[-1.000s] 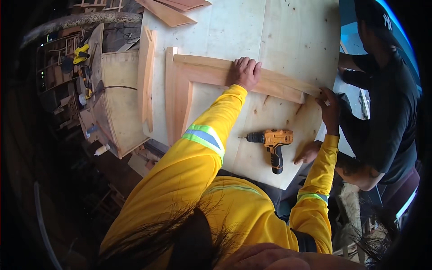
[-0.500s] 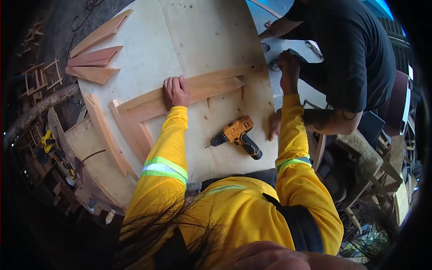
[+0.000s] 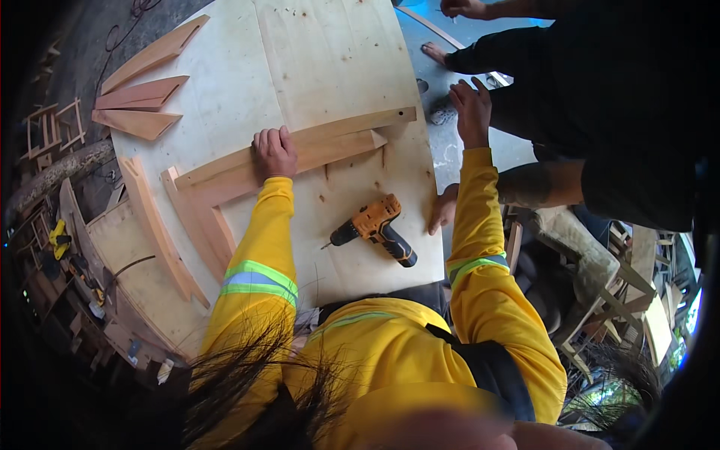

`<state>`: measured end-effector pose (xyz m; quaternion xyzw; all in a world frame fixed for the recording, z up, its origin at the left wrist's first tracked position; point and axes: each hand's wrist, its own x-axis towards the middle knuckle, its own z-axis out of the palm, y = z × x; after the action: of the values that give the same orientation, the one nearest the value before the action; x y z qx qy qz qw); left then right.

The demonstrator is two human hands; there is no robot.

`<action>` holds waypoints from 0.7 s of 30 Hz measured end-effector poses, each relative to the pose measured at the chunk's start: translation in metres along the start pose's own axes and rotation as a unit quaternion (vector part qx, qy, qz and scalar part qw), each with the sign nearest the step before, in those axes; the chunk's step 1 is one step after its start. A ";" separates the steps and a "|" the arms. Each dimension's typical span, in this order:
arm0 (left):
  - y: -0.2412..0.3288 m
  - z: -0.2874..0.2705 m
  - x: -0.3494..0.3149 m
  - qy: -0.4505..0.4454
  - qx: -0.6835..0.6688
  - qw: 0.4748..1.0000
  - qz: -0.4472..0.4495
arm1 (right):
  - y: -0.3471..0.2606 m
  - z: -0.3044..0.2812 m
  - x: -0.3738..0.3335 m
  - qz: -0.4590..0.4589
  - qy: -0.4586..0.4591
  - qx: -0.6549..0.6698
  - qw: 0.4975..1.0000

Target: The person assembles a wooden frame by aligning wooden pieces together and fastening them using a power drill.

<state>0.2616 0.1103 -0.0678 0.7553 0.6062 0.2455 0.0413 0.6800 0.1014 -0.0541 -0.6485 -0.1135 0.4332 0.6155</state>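
My left hand [image 3: 275, 154] is curled over two long wooden pieces lying together on a plywood-topped table. The upper one is a slightly curved strip [image 3: 341, 126] with a dark hole near its right end. The lower one is a rail [image 3: 337, 148] with a pointed right end, meeting an angled wooden leg [image 3: 196, 217] at the left. My right hand [image 3: 471, 112] is raised past the table's right edge, fingers apart and nothing in them. Between my arms, an orange and black cordless drill [image 3: 376, 225] lies on its side, its bit toward the left.
Tapered wooden pieces [image 3: 142, 95] fan out at the table's far left; another long piece [image 3: 161, 229] lies along the left edge. A co-worker in dark clothes [image 3: 622, 112] stands at the right, one hand [image 3: 445, 208] on the table edge. Scrap wood [image 3: 637, 300] is piled at right.
My right hand has gone from loosely closed to fingers spread. The co-worker has straightened and shifted, lifting the far hand. The whole view has shifted slightly; the drill and wood lie as before.
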 end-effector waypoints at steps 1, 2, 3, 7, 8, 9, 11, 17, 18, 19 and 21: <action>0.000 -0.001 0.000 -0.001 0.001 1.000 -0.001 | -0.009 0.010 -0.004 0.007 -0.024 0.031 0.999; 0.000 -0.001 0.000 0.000 0.001 1.000 -0.002 | -0.018 0.020 -0.006 0.006 -0.026 0.031 0.999; 0.001 -0.001 0.000 -0.001 0.002 1.000 -0.002 | -0.028 0.029 -0.008 0.008 -0.092 0.085 0.992; 0.001 0.002 0.001 0.004 0.000 1.000 0.002 | -0.045 0.062 0.004 0.087 -0.217 0.242 0.942; -0.001 0.003 0.001 0.012 -0.002 1.000 0.005 | -0.050 0.077 0.003 0.090 -0.220 0.241 0.941; -0.001 0.003 0.001 0.020 -0.004 1.000 0.009 | -0.055 0.092 0.001 0.094 -0.278 0.229 0.928; -0.001 0.004 0.001 0.019 -0.002 1.000 0.005 | -0.052 0.116 -0.009 0.100 -0.337 0.215 0.911; -0.002 0.006 0.000 0.027 -0.014 1.000 0.001 | -0.025 0.125 -0.016 0.007 -0.212 -0.244 0.946; -0.002 0.006 0.001 0.028 -0.012 1.000 -0.002 | -0.022 0.122 -0.014 -0.058 -0.193 -0.401 0.894; -0.003 0.006 0.002 0.028 -0.014 1.000 -0.001 | -0.018 0.120 -0.012 -0.058 -0.197 -0.401 0.893; -0.003 0.006 0.002 0.030 -0.019 0.999 0.001 | -0.013 0.119 -0.011 0.009 -0.204 -0.416 0.886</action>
<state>0.2619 0.1147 -0.0736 0.7476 0.6014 0.2794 0.0370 0.5948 0.1805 -0.0218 -0.7433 -0.4006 0.4746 0.2487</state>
